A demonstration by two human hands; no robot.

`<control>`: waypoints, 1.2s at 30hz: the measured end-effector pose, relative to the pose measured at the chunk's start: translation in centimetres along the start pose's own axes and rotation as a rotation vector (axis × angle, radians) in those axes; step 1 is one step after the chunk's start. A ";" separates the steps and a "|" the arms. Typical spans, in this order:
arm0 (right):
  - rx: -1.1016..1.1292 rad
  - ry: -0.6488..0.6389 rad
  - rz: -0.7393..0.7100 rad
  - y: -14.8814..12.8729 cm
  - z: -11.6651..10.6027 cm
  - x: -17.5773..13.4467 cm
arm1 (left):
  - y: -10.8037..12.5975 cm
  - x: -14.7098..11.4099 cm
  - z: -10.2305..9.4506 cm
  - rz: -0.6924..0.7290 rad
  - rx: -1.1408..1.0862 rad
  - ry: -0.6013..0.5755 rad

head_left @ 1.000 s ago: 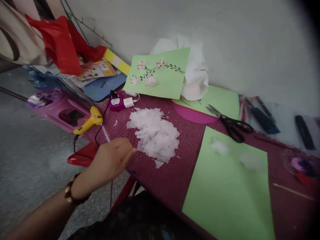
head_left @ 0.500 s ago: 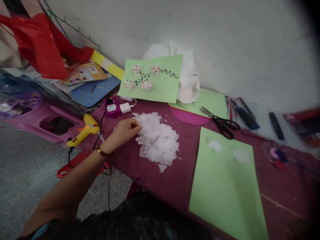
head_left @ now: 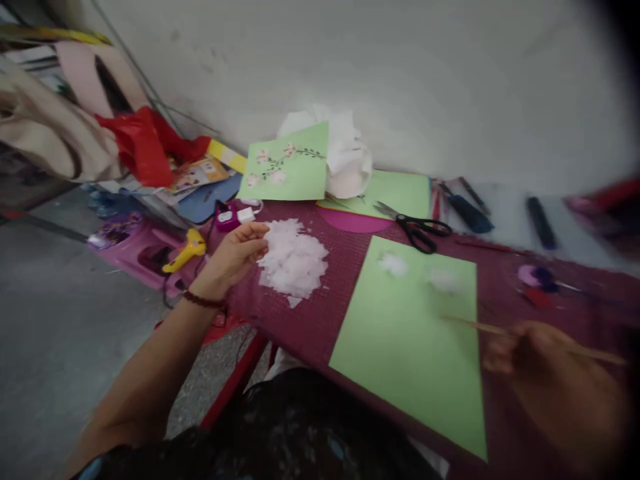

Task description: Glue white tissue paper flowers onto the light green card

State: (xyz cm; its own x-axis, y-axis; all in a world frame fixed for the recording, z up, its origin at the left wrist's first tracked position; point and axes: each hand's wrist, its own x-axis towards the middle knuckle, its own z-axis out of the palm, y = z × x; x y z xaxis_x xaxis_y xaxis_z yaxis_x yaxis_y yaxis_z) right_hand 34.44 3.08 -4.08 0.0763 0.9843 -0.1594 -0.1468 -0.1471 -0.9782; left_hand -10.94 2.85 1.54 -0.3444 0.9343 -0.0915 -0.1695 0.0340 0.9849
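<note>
A heap of small white paper pieces (head_left: pixel 295 260) lies on the dark red checked table cover. My left hand (head_left: pixel 237 257) is at the heap's left edge with thumb and fingers pinched together; whatever is between the fingertips is too small to make out. On the right, my blurred right hand (head_left: pixel 555 380) grips a thin wooden stick (head_left: pixel 480 326), whose tip points left over a light green sheet (head_left: pixel 405 353). Two fluffy white paper tufts, a left one (head_left: pixel 394 264) and a blurrier right one (head_left: pixel 444 279), sit near the sheet's top edge.
Black-handled scissors (head_left: pixel 417 227) lie behind the green sheet. A green card with blossom branches (head_left: pixel 285 170) leans before crumpled white paper (head_left: pixel 347 157) at the wall. Left of the table, a yellow glue gun (head_left: pixel 186 251) rests by a pink stool (head_left: pixel 135 247).
My right hand has come into view at the right with the stick. My left hand stays pinched, now with its fingers slightly more raised at the heap. The whole view has shifted.
</note>
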 end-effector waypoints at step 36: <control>-0.189 -0.474 -0.223 0.1 9.9 2.8 | -5.3 -3.0 16.6 0.057 0.457 -0.619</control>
State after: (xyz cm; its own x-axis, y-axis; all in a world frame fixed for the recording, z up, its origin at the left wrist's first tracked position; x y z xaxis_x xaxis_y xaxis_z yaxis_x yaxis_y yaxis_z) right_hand 24.86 6.79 -3.29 -0.3730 0.9235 0.0891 0.0048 0.0979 -0.9952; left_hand 6.31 5.77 -0.96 0.2608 0.9626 -0.0728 0.2778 -0.0026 0.9606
